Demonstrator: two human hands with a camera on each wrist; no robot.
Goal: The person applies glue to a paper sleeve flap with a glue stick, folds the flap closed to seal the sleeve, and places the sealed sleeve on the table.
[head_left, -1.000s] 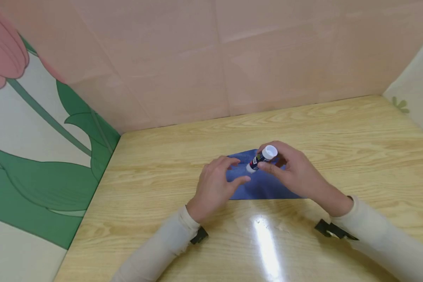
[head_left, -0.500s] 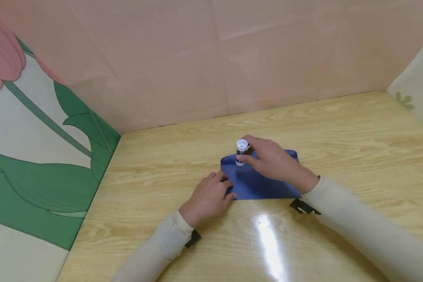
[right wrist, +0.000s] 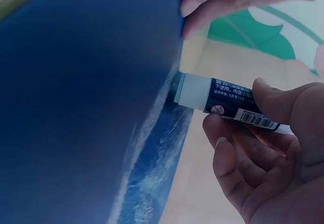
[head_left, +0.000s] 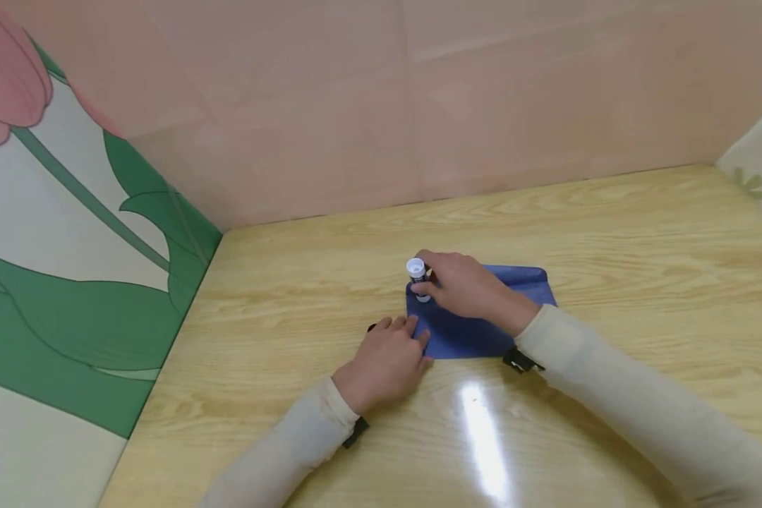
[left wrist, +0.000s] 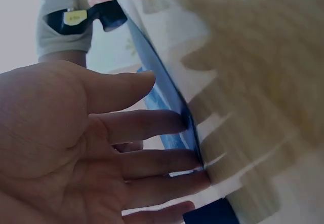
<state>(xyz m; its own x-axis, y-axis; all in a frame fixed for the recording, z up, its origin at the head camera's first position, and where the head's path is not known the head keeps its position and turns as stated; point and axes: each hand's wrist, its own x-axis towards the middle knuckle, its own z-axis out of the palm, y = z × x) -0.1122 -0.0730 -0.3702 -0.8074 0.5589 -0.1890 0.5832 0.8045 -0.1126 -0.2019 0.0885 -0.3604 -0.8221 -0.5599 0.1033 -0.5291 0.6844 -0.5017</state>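
My right hand (head_left: 466,282) grips a glue stick (head_left: 417,280) between thumb and fingers, its white bottom end up. In the right wrist view, the tip of the glue stick (right wrist: 195,90) presses on the narrow flap of a blue paper envelope (right wrist: 86,92), near its corner. Whitish smears (right wrist: 152,178) run along that flap. The envelope (head_left: 457,335) lies flat, flap side away from me. At its near left edge rests my left hand (head_left: 387,363); in the left wrist view its fingers (left wrist: 152,164) are extended, tips along the edge of the paper.
A small dark object (head_left: 372,327) lies just beyond the left hand, partly hidden by it. The wood-grain table (head_left: 279,296) meets a pinkish wall covering (head_left: 305,113) at the back and a flower-printed panel (head_left: 127,317) on the left.
The right hand has carried the glue stick leftward and down onto the far left of the flap. The left hand has come down from above the envelope to its near left edge.
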